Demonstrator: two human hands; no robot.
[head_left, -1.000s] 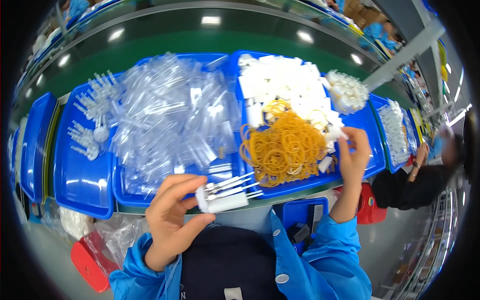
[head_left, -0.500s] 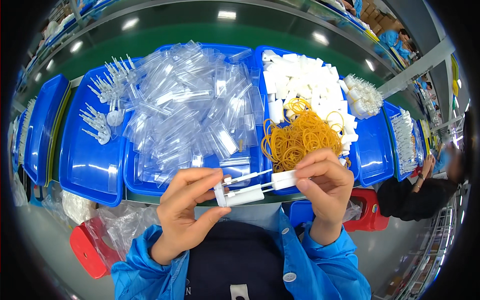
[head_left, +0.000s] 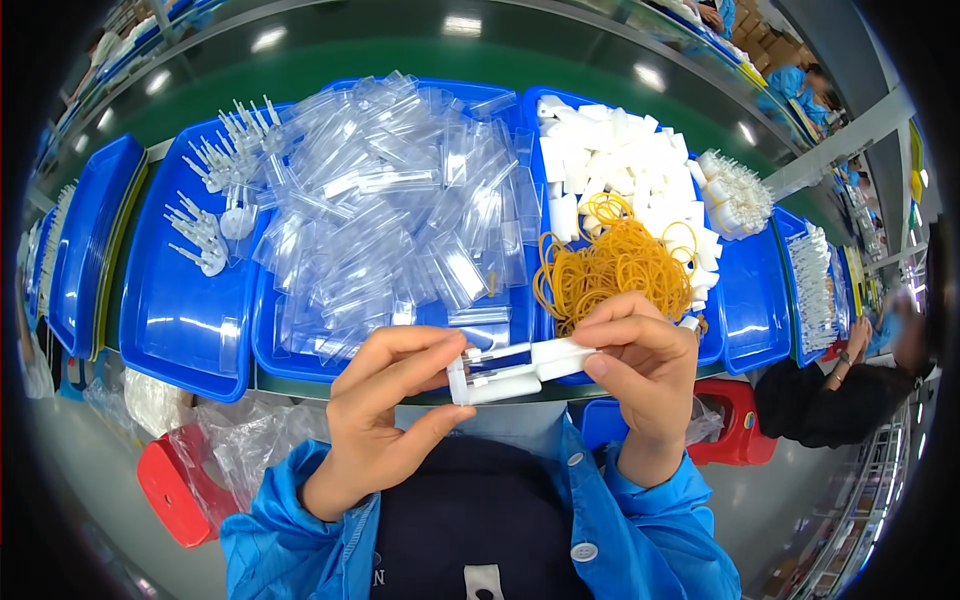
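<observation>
In front of my chest, my left hand (head_left: 390,410) pinches the flat base of a white pronged piece (head_left: 459,382) between thumb and fingers. Its thin prongs point to the right. One white sleeve (head_left: 508,388) sits around a lower prong near the base. My right hand (head_left: 645,375) grips a white block-like sleeve (head_left: 560,360), which looks like foam, with thumb and fingertips. That sleeve covers the tips of the prongs. Just behind my right hand lies a heap of yellow rubber bands (head_left: 615,265), with a pile of white sleeves (head_left: 610,150) beyond it.
Clear plastic sleeves (head_left: 390,200) overfill the middle blue tray (head_left: 268,335). More pronged pieces (head_left: 205,235) stand in the left blue tray (head_left: 180,345). Bundled pieces (head_left: 735,195) lie at the right tray. Red stools (head_left: 735,420) flank me; a person (head_left: 820,390) is at far right.
My right hand has brought its sleeve left over the prong ends, closer to the base. The held piece has shifted slightly right and up.
</observation>
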